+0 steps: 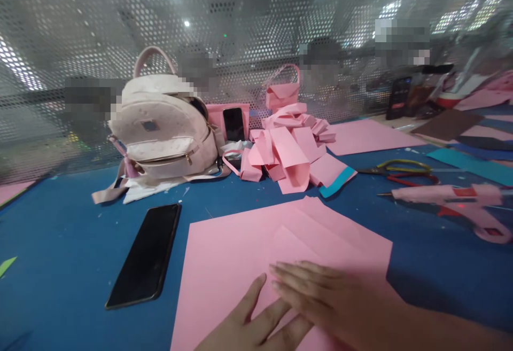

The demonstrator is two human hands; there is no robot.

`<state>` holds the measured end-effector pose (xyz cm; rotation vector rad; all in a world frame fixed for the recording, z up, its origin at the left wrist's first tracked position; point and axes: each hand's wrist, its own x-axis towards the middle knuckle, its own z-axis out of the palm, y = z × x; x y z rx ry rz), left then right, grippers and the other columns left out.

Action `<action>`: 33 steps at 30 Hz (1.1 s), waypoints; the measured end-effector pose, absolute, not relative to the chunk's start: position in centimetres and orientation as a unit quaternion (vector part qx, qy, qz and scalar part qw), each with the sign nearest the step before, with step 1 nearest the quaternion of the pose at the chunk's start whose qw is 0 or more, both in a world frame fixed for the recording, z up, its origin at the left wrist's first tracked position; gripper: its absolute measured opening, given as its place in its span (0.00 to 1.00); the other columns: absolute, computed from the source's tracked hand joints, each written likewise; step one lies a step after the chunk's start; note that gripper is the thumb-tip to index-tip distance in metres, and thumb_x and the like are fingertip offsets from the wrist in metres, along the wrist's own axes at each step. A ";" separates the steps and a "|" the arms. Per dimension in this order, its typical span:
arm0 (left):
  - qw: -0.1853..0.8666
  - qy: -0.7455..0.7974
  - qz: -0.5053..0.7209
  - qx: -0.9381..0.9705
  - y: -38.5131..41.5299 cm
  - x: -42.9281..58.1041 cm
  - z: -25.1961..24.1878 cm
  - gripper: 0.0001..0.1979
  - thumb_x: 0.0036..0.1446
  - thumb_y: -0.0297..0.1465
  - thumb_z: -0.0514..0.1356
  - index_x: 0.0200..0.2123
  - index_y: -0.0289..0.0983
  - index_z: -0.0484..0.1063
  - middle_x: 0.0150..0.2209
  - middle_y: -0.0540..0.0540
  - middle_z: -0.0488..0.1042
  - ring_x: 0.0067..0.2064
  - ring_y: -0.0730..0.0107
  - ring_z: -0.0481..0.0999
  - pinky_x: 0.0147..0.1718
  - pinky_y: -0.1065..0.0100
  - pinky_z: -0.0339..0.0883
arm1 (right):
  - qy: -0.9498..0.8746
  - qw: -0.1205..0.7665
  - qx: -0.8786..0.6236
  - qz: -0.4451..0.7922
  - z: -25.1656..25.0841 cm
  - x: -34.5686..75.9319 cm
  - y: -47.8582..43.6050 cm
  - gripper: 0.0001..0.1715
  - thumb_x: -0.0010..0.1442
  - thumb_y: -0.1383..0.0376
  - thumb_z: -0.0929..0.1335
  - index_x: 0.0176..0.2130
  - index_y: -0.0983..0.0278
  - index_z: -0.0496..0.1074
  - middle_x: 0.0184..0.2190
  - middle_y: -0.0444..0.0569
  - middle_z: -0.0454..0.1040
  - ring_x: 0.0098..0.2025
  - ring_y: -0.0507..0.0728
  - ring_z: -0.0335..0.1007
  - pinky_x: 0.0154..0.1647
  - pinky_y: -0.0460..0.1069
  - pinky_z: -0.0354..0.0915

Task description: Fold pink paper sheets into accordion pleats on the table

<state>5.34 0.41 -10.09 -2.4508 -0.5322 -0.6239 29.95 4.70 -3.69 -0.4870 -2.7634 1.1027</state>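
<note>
Large pink paper sheets (224, 249) lie partly overlapped on the blue table. My left hand (256, 324) rests on the paper at the bottom centre, its fingers spread apart. From the right, my right hand (320, 289) lies flat on the pink paper with its fingers stretched out. Its fingertips overlap the fingers of my left hand. A smaller pink piece with a slanted edge seems to lie under my right hand, but the outlines are faint. Neither hand grips anything that I can see. To the left of the sheets lies a black phone (146, 257).
Behind stand a pale backpack (160, 121), a pile of pink paper pieces (292, 150), and a pink paper bag (282, 96). On the right lie yellow-and-red-handled scissors (404, 168) and a pink glue gun (452, 196). A perforated metal screen (248, 20) borders the table (72, 233).
</note>
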 end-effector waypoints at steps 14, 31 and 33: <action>0.269 -0.209 -0.217 -0.915 0.2 5.7 -10.7 0.17 0.70 0.39 0.53 0.57 0.43 0.72 0.68 0.50 0.59 0.68 0.60 0.57 0.68 0.47 0.47 | -0.937 0.056 -0.280 0.199 -6.2 33.6 10.0 0.42 0.69 0.53 0.63 0.72 0.53 0.39 0.72 0.48 0.43 0.72 0.65 0.41 0.71 0.65 0.45; 0.271 -0.186 -0.127 -0.936 -0.3 5.2 -8.8 0.21 0.73 0.37 0.45 0.61 0.40 0.68 0.71 0.47 0.53 0.69 0.57 0.53 0.68 0.47 0.42 | -0.928 0.103 -0.335 0.125 -5.9 35.3 8.6 0.40 0.70 0.53 0.61 0.72 0.55 0.41 0.72 0.46 0.44 0.72 0.66 0.41 0.71 0.64 0.46; 0.268 -0.184 -0.126 -0.937 -0.3 5.2 -8.9 0.21 0.73 0.37 0.46 0.61 0.40 0.68 0.71 0.48 0.53 0.69 0.57 0.53 0.68 0.47 0.41 | -0.944 0.131 -0.260 0.154 -5.2 34.7 5.8 0.36 0.71 0.58 0.59 0.72 0.55 0.42 0.71 0.45 0.46 0.71 0.62 0.46 0.71 0.58 0.50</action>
